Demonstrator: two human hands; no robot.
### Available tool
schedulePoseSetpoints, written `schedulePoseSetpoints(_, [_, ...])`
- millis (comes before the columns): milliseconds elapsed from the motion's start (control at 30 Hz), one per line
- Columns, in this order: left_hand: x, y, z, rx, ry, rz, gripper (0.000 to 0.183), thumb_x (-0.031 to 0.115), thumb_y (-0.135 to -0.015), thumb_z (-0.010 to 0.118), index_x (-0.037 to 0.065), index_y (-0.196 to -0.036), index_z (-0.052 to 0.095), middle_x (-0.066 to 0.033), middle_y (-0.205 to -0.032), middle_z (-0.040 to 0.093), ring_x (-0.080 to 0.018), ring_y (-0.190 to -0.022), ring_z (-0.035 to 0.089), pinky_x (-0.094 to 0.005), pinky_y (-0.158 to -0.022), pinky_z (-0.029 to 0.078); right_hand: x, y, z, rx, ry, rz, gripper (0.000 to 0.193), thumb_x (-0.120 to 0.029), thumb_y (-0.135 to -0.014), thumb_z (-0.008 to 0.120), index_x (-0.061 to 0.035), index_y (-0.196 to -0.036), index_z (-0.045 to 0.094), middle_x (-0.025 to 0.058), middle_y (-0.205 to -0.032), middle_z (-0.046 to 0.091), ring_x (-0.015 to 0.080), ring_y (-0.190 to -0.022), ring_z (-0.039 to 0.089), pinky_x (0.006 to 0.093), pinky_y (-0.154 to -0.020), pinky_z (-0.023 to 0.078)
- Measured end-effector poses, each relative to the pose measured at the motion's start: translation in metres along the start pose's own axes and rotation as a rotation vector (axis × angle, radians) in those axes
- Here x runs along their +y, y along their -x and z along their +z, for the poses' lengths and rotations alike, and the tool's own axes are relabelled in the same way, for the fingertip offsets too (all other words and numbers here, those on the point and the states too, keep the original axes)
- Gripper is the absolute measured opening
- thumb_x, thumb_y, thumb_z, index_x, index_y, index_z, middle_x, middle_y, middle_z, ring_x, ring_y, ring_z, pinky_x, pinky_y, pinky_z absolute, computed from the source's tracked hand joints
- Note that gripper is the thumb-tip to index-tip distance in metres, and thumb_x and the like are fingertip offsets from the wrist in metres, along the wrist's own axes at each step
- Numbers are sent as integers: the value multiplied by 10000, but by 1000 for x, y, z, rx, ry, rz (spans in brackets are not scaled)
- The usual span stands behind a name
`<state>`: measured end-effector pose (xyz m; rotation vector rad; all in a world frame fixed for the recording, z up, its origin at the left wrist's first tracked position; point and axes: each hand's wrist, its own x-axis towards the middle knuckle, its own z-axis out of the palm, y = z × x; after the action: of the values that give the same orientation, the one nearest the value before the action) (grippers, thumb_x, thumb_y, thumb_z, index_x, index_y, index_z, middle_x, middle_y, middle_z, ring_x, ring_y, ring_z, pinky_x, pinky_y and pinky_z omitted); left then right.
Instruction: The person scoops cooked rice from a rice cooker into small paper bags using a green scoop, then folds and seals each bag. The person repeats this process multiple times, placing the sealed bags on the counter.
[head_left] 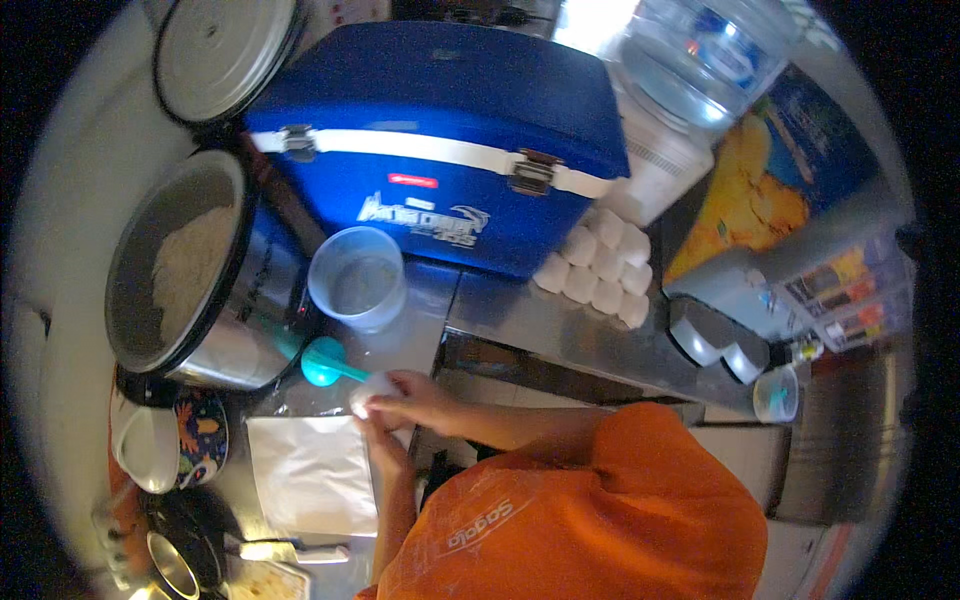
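item: small white lump (368, 392), lower centre of the frame, clasped between both hands above a white sheet (312, 472) spread on the steel counter (560, 318).

right hand (420, 396): fingers curled shut over the lump from the right side, forearm running off toward the orange sleeve.

left hand (385, 445): just below, fingertips touching the lump's underside; whether it truly clamps cannot be told.

orientation: the lump looks roundish, with no clear long axis (too small to judge); it lies up and left of both palms, the right hand nearer.

nearby: teal scoop (326, 365), handle toward the hands, just above the lump; clear plastic cup (357, 278); open rice cooker (190, 275), centre left; blue cooler box (440, 130), top centre.
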<state>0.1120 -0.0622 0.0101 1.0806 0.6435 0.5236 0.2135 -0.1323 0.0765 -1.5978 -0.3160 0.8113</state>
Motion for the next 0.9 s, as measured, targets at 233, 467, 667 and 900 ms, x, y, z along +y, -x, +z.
schedulePoseSetpoints(233, [-90,22,92,-693,-608,141,659,258,-979,533,-26,-1474,203,-218,-1442,343,-317,-1338,353,-409,-1066,348,77,102,-161,64,-1005,350,455,-249,-844,700,-138,-1258,549,62,-1238,579,246,-1103,583,404,-939,495])
schedulePoseSetpoints(467, [-54,11,97,-786,-356,-203,744,72,-917,585,75,-1510,134,-173,-1373,430,-265,-1248,454,-375,-1043,375,31,124,-355,878,-464,-110,532,-316,-828,721,-16,-1234,550,82,-1123,639,196,-989,632,311,-826,514])
schedulePoseSetpoints(667, [-58,-26,67,-547,-448,-347,613,100,-929,556,48,-1461,256,-142,-1295,504,-217,-1139,509,-334,-985,406,17,-36,-402,1300,266,-71,667,-443,-764,748,55,-1163,553,218,-1094,628,329,-978,619,394,-815,502])
schedulePoseSetpoints(900, [-45,-23,41,-323,-369,-395,660,198,-891,615,138,-1461,287,-103,-1308,525,-212,-1111,542,-380,-937,442,90,-112,-421,1207,996,44,459,-333,-846,616,52,-1091,568,235,-950,644,362,-858,632,418,-748,516])
